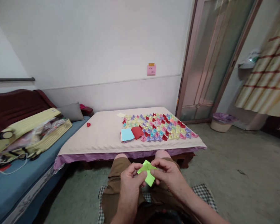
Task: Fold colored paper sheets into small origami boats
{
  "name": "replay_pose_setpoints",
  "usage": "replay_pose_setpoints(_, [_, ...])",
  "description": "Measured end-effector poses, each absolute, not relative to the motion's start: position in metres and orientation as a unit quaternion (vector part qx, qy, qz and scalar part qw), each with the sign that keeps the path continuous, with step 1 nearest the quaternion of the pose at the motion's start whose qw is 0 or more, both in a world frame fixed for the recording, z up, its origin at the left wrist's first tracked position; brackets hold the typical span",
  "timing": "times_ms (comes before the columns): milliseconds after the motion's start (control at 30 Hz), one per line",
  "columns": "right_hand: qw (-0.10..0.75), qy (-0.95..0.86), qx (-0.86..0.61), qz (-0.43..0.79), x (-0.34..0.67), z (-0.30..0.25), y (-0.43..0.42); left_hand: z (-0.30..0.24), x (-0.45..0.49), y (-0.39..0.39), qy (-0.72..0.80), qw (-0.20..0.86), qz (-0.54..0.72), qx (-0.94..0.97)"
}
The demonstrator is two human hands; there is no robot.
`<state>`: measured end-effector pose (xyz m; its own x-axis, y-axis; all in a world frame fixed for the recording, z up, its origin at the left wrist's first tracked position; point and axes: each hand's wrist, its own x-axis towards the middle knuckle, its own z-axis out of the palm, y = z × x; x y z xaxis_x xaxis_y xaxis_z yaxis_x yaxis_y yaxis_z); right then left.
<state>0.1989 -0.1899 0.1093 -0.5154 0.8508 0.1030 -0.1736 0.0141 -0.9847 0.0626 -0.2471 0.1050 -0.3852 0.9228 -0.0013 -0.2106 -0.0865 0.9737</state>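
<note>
Left-hand fingers (141,179): pinching the left corner of the folded green paper (150,178)
Right-hand fingers (159,174): pinching its right corner
Blue sofa (11,189): bears the open suitcase (32,122), full of jumbled contents, hard to identify
Bin (220,126): lined with a purple bag (224,116); its inside cannot be seen
Folded green paper: between both hands, diamond-shaped, long axis running away from the person, far tip towards the tabletop (100,137), near tip slightly right
</note>
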Motion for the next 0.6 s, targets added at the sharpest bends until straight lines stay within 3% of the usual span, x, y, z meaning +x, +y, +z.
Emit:
replay_pose_setpoints(233, [0.444, -0.581, -0.255, 0.633, 0.194, 0.112, -0.195, 0.105, 0.065, -0.254, 0.472, 0.44, 0.694, 0.319])
replay_pose_setpoints(400, [0.429, -0.672, -0.215, 0.564, 0.21, 0.126, -0.193, 0.109, 0.057, -0.259, 0.438, 0.431, 0.673, 0.412])
replay_pose_setpoints(600, [0.411, -0.718, -0.211, 0.521, 0.217, 0.137, -0.192, 0.116, 0.055, -0.256, 0.528, 0.31, 0.625, 0.484])
